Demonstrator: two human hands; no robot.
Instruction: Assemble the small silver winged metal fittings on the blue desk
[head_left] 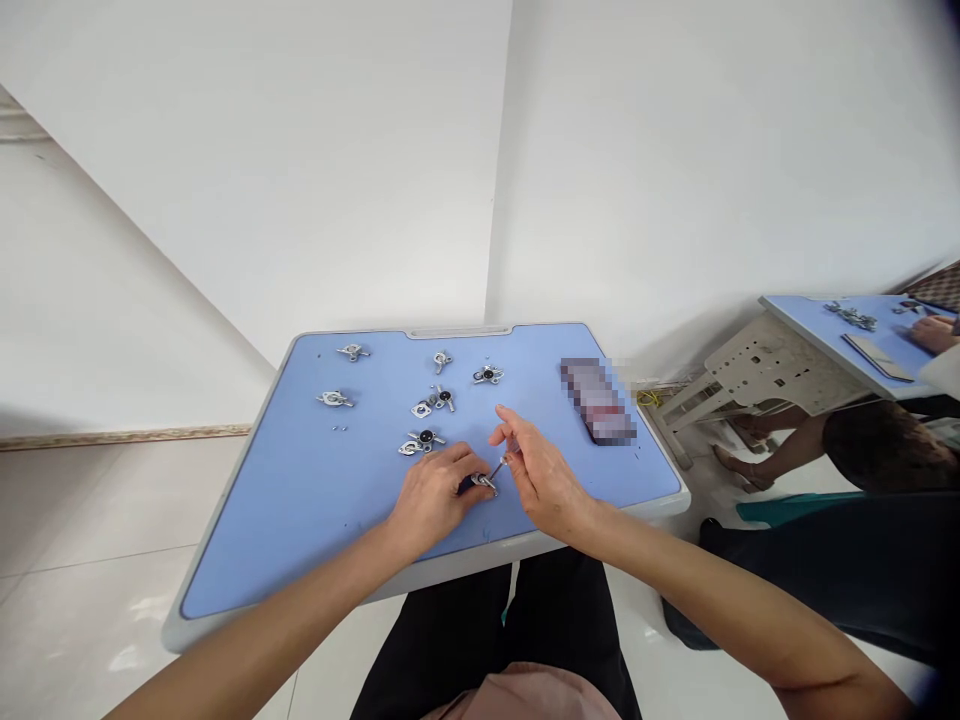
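My left hand [439, 495] is closed on a small silver metal fitting [484, 482] held low over the blue desktop near its front edge. My right hand [544, 478] pinches a thin metal rod [498, 467], whose tip meets the fitting or lies right beside it. The rod's kind is hard to make out, as the fingers cover one end. Just beyond my left hand lies a fitting with a black round centre [427, 437], next to a flat silver plate [409, 449].
More silver fittings lie across the desk [300, 540], including one at the far left [353, 352] and one with a black centre [488, 374]. A blurred-out phone [598, 402] rests at the right. Beyond it, a person's hand [934, 332] is at another blue desk [814, 325].
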